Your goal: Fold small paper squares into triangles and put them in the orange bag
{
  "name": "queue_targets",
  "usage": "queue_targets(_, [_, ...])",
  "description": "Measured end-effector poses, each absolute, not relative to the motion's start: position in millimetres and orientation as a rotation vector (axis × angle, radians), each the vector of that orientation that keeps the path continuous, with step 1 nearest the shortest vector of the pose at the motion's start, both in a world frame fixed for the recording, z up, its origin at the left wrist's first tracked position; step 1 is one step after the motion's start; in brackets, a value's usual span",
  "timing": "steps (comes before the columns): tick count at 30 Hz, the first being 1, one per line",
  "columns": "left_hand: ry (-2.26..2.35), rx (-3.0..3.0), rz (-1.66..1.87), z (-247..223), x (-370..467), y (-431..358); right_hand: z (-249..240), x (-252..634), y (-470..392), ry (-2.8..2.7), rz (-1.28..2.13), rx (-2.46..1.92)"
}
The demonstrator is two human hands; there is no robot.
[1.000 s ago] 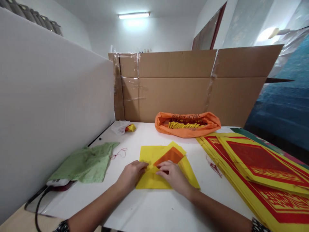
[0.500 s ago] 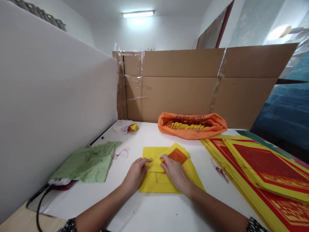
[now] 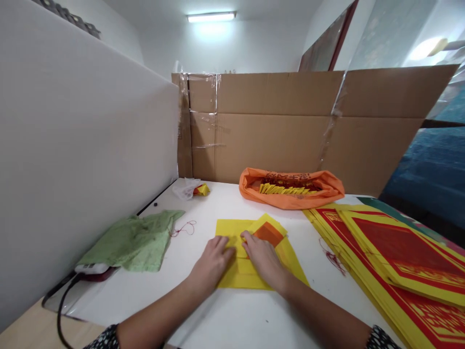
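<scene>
A sheet of yellow paper (image 3: pixel 241 280) lies flat on the white table in front of me. On it is a smaller folded yellow paper (image 3: pixel 267 220) with an orange-red patch (image 3: pixel 269 233) showing, turned at an angle. My left hand (image 3: pixel 213 261) rests over the left part of the papers, fingers stretched and pressing down. My right hand (image 3: pixel 265 259) grips the folded paper near its left edge, fingers curled; the fingertips partly hide the fold.
Stacks of red and yellow printed sheets (image 3: pixel 410 242) fill the right side. An orange bag (image 3: pixel 290 199) holding many yellow folded pieces stands behind. To the left lie a green cloth (image 3: pixel 140 242), red string (image 3: pixel 187 227) and a clear plastic bag (image 3: pixel 186 189).
My left hand has gone from a pinch at the fold to lying flatter on the paper, a little further right. My right hand stays at the fold.
</scene>
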State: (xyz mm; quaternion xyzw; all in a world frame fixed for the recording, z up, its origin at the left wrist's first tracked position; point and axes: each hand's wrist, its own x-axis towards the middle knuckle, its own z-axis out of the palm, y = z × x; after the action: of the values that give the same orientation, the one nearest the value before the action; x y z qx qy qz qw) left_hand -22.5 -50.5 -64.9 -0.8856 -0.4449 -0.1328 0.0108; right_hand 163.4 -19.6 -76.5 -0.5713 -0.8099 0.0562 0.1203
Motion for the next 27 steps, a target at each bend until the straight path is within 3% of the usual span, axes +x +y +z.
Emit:
queue_targets(3, [-1.204, -2.788, -0.124, -68, -11, -63, -77, 162, -20, -2.4, 0.065, -1.718])
queue_targets(6, [-1.337, -2.715, 0.004, -79, 3, -77, -77, 164, -21, -2.39, 0.01, -1.745])
queue_targets(14, [-1.531, -2.628, -0.08, -84, 22, -85, -80, 194, -31, -2.16, 0.329, -1.421])
queue_targets(21, [-1.163, -2.801, 0.058, -44, 6, -46, -98, 220, -67, -2.358, 0.033, -1.225])
queue_targets(27, [-1.142, -2.784, -0.144, -57, -2, -32, -97, 224, -81, -2.341, 0.147, -1.382])
